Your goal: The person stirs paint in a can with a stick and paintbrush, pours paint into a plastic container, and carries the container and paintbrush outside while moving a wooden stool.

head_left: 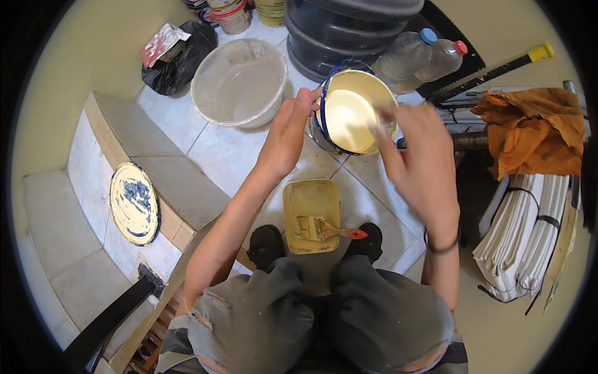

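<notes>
My left hand [288,137] grips the left side of a blue-rimmed paint can [346,124], which is tipped toward me and holds cream paint. My right hand [416,159] is over the can's right side, its fingers smeared by motion, so I cannot tell what they hold. Below, between my feet, a yellow tray [291,240] holds a paintbrush [339,232] with a red-tipped handle. A paint-smeared lid [134,202] lies on a tiled step to the left.
A white basin [238,84], black bag [174,75] and large dark container [346,34] stand behind. Plastic bottles [439,65] are at the back right. An orange cloth [526,128] and folded white bundles [507,230] are on the right. The step's edge [177,230] runs along the left.
</notes>
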Motion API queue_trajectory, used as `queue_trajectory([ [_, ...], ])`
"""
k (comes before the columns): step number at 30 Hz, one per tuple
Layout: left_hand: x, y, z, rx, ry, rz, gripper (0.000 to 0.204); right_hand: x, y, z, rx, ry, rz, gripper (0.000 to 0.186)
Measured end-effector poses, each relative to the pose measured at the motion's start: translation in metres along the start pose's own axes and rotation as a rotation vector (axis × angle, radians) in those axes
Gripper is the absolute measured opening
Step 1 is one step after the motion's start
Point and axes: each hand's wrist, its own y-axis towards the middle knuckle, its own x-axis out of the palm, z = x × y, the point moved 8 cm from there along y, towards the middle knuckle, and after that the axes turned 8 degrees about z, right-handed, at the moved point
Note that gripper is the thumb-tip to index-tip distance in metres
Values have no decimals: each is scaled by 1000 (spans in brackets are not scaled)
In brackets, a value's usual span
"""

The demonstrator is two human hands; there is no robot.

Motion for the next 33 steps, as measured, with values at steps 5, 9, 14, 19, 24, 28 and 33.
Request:
queue_trajectory([
  [5,12,-14,14,136,23,-69,84,88,48,45,488,244,-201,35],
  [9,-21,-39,0,195,146,-75,87,101,23,53,1026,1223,-158,40],
  [14,-52,-65,-120,-294,-143,41,82,82,8,59,1056,1167,-115,39],
  [19,-44,-133,-169,-570,-142,112,71,4,42,28,783,1075,28,49],
  [24,-20,-186,-185,-713,-161,-134,82,-71,64,-47,593,1083,6,62],
  [28,21,-182,-195,-769,-261,-169,93,-103,53,-62,569,1073,30,64],
  [33,5,-161,-182,-721,-439,-32,95,-92,26,-92,604,1115,-170,74],
])
